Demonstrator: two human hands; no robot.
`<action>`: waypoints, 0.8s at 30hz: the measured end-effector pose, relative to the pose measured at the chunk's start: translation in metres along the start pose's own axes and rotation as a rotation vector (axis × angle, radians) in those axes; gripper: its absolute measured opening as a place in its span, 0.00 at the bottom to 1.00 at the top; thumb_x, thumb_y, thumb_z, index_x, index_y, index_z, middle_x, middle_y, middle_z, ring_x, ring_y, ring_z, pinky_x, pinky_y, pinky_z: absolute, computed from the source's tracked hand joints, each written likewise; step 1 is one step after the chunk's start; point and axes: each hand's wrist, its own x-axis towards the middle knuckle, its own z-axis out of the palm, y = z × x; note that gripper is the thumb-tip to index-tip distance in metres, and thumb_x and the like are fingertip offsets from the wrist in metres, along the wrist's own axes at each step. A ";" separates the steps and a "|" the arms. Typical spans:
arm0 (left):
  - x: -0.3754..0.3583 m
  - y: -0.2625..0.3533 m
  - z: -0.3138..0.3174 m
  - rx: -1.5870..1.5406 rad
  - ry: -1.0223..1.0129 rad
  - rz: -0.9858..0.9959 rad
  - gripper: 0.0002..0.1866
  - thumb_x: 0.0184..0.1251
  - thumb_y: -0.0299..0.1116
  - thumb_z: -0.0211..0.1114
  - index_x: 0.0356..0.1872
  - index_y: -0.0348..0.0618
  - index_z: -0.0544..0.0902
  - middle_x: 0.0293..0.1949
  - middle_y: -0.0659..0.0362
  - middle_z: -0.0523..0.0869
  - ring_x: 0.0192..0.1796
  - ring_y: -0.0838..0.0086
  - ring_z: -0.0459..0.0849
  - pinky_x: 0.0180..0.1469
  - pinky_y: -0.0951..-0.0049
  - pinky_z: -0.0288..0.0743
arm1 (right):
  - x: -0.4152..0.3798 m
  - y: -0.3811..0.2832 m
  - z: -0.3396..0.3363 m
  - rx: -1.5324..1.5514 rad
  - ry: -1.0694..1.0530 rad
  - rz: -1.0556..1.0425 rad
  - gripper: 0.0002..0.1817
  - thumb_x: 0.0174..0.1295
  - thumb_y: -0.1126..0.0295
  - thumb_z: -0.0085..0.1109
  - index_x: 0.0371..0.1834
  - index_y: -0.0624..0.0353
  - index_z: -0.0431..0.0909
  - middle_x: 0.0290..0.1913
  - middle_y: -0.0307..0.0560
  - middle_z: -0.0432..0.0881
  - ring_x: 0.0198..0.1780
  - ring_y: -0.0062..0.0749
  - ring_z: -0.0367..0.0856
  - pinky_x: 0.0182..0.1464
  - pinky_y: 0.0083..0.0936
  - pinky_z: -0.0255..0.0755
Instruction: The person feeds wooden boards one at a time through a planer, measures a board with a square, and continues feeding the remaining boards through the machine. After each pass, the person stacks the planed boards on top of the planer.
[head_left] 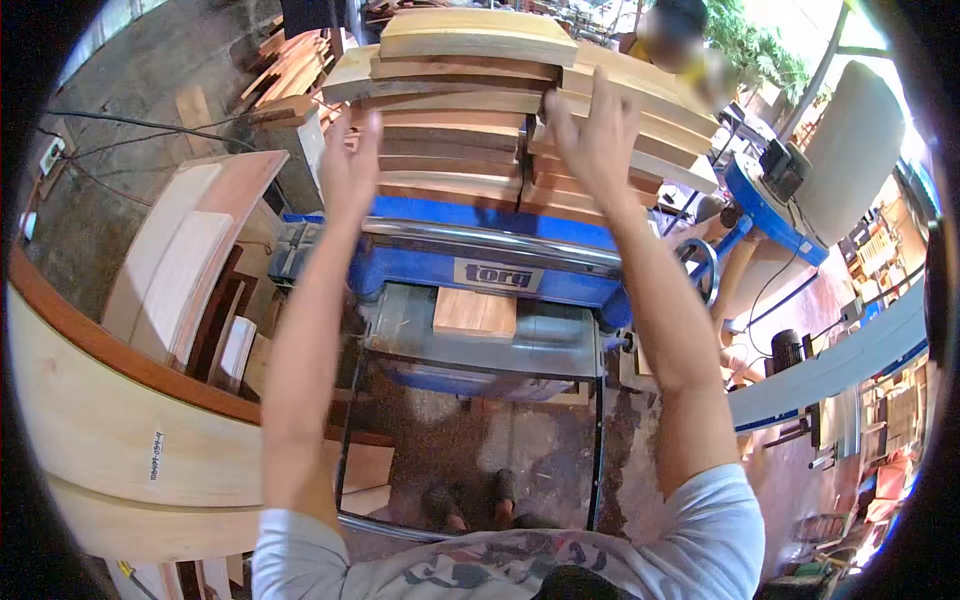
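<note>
Both my arms reach forward over a blue thickness planer [420,262] with a "torq" label. A stack of wooden boards [450,130] lies on top of the planer. My left hand [350,172] is at the left end of the stack, thumb and fingers apart, holding nothing. Over the right part of the stack my right hand [598,140] is raised, its fingers spread and slightly blurred. Below the label, a short wooden board [475,313] pokes out of the planer onto its metal bed [560,340].
Large pale panels [120,410] and stacked boards [185,250] stand at my left. A machine with a blue rim and a pale bag [850,150] stands at the right. Behind the stack is another person [680,40]. Cables [130,120] run along the left.
</note>
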 end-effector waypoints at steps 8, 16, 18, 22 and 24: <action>0.137 0.013 0.054 0.270 -0.151 0.053 0.48 0.65 0.72 0.56 0.67 0.34 0.77 0.54 0.35 0.86 0.62 0.49 0.83 0.67 0.56 0.70 | 0.081 0.024 0.049 0.038 -0.362 0.284 0.52 0.55 0.32 0.62 0.65 0.73 0.73 0.59 0.76 0.80 0.67 0.67 0.75 0.72 0.53 0.61; -0.055 0.082 -0.043 -0.817 -0.127 -0.601 0.25 0.73 0.41 0.66 0.62 0.32 0.78 0.49 0.50 0.86 0.45 0.67 0.88 0.44 0.69 0.83 | -0.045 -0.028 -0.069 0.756 0.105 0.696 0.43 0.60 0.54 0.72 0.68 0.79 0.68 0.62 0.69 0.77 0.63 0.49 0.77 0.66 0.39 0.70; -0.120 0.076 -0.061 -0.813 -0.203 -0.730 0.27 0.72 0.38 0.66 0.66 0.32 0.74 0.56 0.48 0.84 0.56 0.64 0.86 0.57 0.63 0.81 | -0.089 -0.057 -0.113 0.761 0.078 0.715 0.46 0.58 0.58 0.75 0.71 0.77 0.63 0.63 0.68 0.74 0.69 0.48 0.71 0.71 0.38 0.64; -0.270 0.083 -0.085 -0.788 -0.092 -0.794 0.33 0.69 0.28 0.67 0.73 0.32 0.66 0.63 0.48 0.80 0.64 0.59 0.81 0.64 0.60 0.78 | -0.208 -0.069 -0.154 0.856 0.054 1.104 0.46 0.56 0.64 0.76 0.74 0.72 0.61 0.64 0.61 0.75 0.64 0.42 0.75 0.68 0.39 0.71; -0.334 0.100 -0.075 -0.827 0.075 -1.025 0.35 0.67 0.23 0.68 0.73 0.34 0.65 0.63 0.49 0.79 0.63 0.60 0.81 0.62 0.61 0.80 | -0.284 -0.082 -0.171 1.038 -0.278 1.370 0.39 0.59 0.64 0.75 0.69 0.70 0.65 0.58 0.57 0.79 0.60 0.39 0.79 0.64 0.35 0.74</action>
